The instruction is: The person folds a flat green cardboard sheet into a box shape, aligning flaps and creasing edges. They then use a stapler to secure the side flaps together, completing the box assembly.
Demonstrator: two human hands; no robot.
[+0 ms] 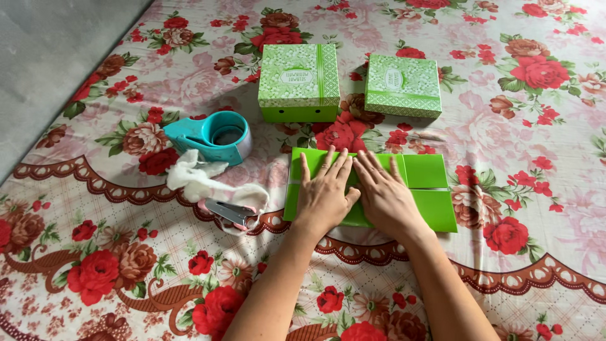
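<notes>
A flat, unfolded bright green cardboard box blank lies on the flowered cloth. My left hand presses palm-down on its left half, fingers spread. Beside it, thumbs touching, my right hand lies flat on the middle of the blank. Neither hand holds anything. Two assembled green patterned boxes stand further back: a taller one and a flatter one.
A teal tape dispenser sits left of the blank. In front of it lie a crumpled white cloth and a small stapler. The red-flowered cloth covers the surface; a grey floor strip shows at the upper left.
</notes>
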